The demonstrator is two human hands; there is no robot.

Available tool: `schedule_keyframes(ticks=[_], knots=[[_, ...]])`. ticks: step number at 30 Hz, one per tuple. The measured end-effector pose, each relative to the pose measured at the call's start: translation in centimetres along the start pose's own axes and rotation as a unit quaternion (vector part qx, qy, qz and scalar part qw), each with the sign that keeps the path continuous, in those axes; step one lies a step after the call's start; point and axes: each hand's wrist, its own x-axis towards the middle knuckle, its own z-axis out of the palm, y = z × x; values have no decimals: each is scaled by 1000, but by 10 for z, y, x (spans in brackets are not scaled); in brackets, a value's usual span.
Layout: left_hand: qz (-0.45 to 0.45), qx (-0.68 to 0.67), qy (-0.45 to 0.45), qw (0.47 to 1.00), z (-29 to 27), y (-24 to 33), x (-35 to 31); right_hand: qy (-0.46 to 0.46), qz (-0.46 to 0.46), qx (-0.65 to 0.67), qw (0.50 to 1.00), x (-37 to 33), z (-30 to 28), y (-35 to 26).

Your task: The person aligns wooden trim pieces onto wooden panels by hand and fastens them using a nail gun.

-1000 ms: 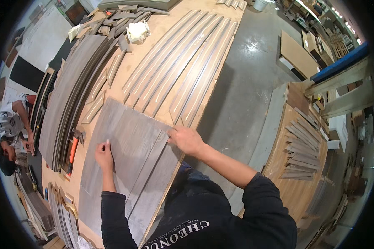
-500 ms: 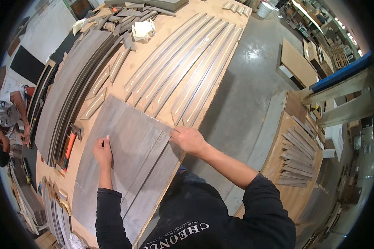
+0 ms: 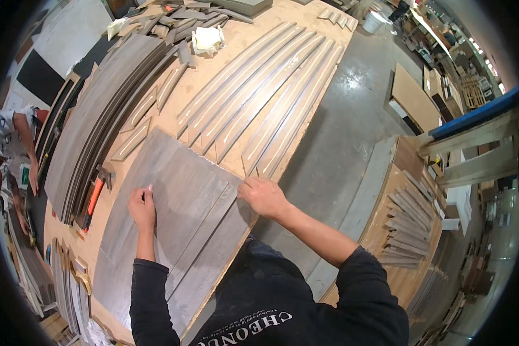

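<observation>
Several grey wood-look planks lie side by side as a broad panel [image 3: 173,158] on the work table, with a dark seam running along it. My left hand [image 3: 142,207] is above the panel's middle, fingers curled and thumb raised; whatever it may hold is hidden. At the panel's far right corner, my right hand [image 3: 263,197] has its fingers closed against the plank ends beside the seam. Its fingertips are partly hidden, so I cannot tell what they grip. Just beyond lie several narrow planks [image 3: 259,86] carrying pale lines of glue.
An orange-handled hammer [image 3: 97,196] lies left of the panel, beside a tall stack of grey planks [image 3: 98,115]. Offcuts [image 3: 184,17] and a crumpled white cloth [image 3: 207,40] are at the back. Another person's hand [image 3: 33,179] is at far left. More strips [image 3: 406,222] lie at right.
My view has shifted slightly. Both my hands stay at nearly the same places on the panel. At far left, the other person's arms have moved.
</observation>
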Motion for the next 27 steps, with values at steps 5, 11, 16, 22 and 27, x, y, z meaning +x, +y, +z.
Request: schedule_keyframes(ticks=[5,11,16,22,27], knots=[[-18,15,-5,1000,-10,4,-3,-74,22,-1,997,7,-6,-4],[86,53,6,995,-35,35,-55,-45,-11,30,998,53,-20,-25],[67,72,-80,992,-92,49,-167,0,-189,115,975,116,52,-94],[44,175,-60,982,-93,29,-205,-126,-197,140,962,152,125,-142],[46,193,-21,980,-96,30,-211,-114,-182,163,963,154,128,-153]])
